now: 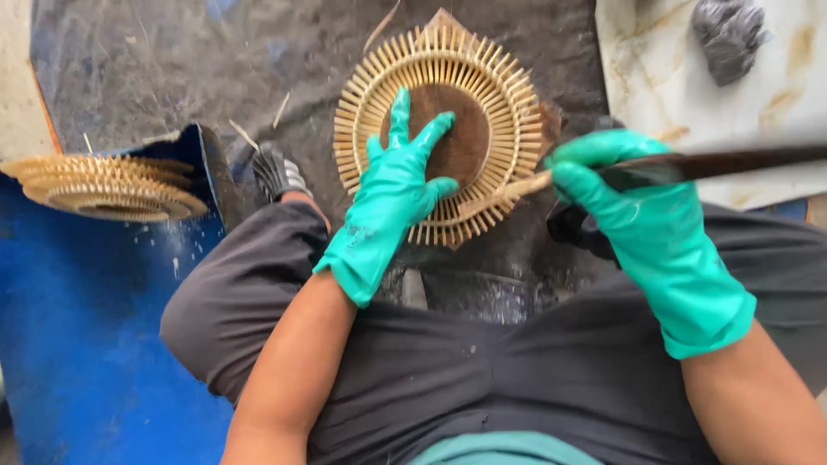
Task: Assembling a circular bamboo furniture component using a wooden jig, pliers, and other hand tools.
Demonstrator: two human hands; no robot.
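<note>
The round wicker disc (pixel 448 129) is pressed flat under the spread left hand (pixel 392 194); a brush (pixel 603 172) is gripped in the closed right hand (pixel 637 207), its tip touching the disc's rim.

One head-worn camera looks steeply down from close above the person's lap, facing forward over the dark trousers (pixel 482 370) to the grey ground cloth (pixel 258 60). Its near edge catches the forearms; its far edge reaches the pale marbled slab (pixel 775 103).
</note>
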